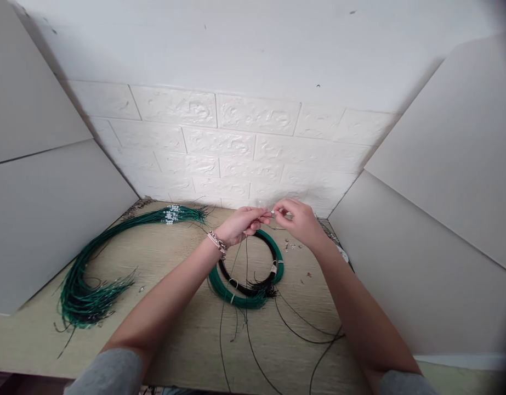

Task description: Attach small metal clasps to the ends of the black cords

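My left hand [243, 224] is closed, its thumb and fingers pinching thin cords [246, 263] that hang down toward the table's front edge. Close beside it, my right hand [297, 220] has thumb and forefinger pinched at a small white piece [273, 212], which sits between the fingertips of both hands. Its exact kind is too small to make out. Beneath the hands lies a coil of green wire [220, 288] with a coil of black wire [274, 249] inside it, both tied with light bands.
A long bundle of green cords [84, 258] with white pieces [171, 214] curves along the left. Small metal bits [293, 246] and reddish scraps [308, 274] lie right of the coils. Loose dark cords [302, 336] trail over the front. Grey panels [51, 219] and a white brick-patterned wall [220, 142] enclose the table.
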`<state>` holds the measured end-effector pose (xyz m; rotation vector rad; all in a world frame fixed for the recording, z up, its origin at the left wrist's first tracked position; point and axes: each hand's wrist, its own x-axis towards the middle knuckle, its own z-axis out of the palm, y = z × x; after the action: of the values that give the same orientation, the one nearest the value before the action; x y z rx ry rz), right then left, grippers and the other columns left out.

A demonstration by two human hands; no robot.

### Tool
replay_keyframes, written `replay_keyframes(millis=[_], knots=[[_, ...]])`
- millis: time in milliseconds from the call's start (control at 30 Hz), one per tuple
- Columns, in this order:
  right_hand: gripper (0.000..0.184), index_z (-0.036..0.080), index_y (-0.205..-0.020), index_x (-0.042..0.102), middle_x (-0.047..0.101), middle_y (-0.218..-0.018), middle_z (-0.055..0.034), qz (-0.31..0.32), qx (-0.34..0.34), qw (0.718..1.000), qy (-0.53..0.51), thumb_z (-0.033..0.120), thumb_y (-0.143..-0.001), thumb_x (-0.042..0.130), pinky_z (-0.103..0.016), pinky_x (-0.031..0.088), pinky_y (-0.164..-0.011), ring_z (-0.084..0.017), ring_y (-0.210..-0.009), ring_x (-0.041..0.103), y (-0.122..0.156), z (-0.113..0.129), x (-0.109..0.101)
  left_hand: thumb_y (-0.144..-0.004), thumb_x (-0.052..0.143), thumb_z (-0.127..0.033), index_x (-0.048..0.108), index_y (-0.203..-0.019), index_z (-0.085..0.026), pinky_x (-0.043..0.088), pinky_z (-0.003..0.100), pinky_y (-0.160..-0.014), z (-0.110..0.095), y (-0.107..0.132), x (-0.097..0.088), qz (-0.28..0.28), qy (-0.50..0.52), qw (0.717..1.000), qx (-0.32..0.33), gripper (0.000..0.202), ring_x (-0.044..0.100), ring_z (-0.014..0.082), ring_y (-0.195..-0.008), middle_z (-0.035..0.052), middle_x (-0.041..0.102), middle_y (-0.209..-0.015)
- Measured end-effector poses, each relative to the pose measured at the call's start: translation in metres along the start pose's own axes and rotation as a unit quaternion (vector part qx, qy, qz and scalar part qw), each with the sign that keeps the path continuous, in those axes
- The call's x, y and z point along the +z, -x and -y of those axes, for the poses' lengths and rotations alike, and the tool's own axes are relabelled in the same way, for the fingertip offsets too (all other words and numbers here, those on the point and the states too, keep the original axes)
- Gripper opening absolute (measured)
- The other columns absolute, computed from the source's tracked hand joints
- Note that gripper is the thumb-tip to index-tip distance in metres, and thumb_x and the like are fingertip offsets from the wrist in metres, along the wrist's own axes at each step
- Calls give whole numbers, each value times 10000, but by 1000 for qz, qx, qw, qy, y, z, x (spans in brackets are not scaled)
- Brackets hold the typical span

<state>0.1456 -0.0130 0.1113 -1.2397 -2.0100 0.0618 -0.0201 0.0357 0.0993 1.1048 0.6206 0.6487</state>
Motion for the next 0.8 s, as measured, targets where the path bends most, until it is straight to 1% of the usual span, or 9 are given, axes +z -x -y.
replay_keyframes(millis=[167,233,300,367,467,633,733,800], knots=[[113,192,-762,560,581,-745,-12,-11,9,1000,-10,203,-787,451,-258,387,-617,-135,-694,518,-1,-1,-1,-694,646,-320,587,-702,-95,102,158,-333,-1,1,0,5,-33,999,30,233,265,-7,-409,8,539,-671],[126,191,-784,580,601,-772,-18,-13,28,999,-34,220,-790,457,-259,401,-623,-139,-709,535,-1,-1,0,-693,641,-325,589,-697,-97,109,164,-336,-1,1,1,-4,-53,998,46,234,271,-7,-402,4,535,-668],[150,190,-822,596,620,-819,-25,-22,68,995,-72,261,-799,466,-263,418,-637,-145,-731,555,-1,-1,1,-695,631,-329,587,-687,-98,116,168,-339,-1,2,2,-20,-73,995,61,235,272,-4,-396,0,524,-648],[199,190,-855,606,630,-834,-32,-26,124,986,-112,334,-803,479,-272,430,-635,-152,-728,568,-2,-2,2,-694,625,-332,582,-677,-99,122,171,-343,-1,2,3,-38,-92,992,76,237,272,0,-393,-5,511,-624],[280,188,-851,622,633,-789,-36,-3,185,971,-151,433,-776,511,-280,431,-602,-161,-692,570,-2,-1,2,-693,624,-356,572,-671,-104,142,170,-351,-3,3,4,-56,-121,987,92,258,280,9,-397,-15,487,-577],[258,181,-786,635,619,-715,-27,10,200,963,-177,413,-754,529,-272,419,-586,-157,-672,559,-3,1,4,-699,609,-389,566,-661,-113,163,173,-367,-4,4,6,-64,-150,980,110,282,288,23,-400,-28,464,-520],[257,180,-811,627,621,-740,-26,3,203,961,-190,412,-751,532,-274,422,-596,-149,-667,558,-4,1,5,-697,606,-393,567,-656,-113,165,179,-373,-4,5,6,-61,-155,979,114,285,286,24,-396,-32,462,-510],[245,184,-817,623,622,-754,-24,-1,200,961,-191,403,-752,534,-274,422,-604,-145,-670,557,-4,1,6,-697,602,-392,570,-660,-111,166,183,-374,-4,5,6,-61,-157,979,118,285,291,22,-396,-20,495,-546]])
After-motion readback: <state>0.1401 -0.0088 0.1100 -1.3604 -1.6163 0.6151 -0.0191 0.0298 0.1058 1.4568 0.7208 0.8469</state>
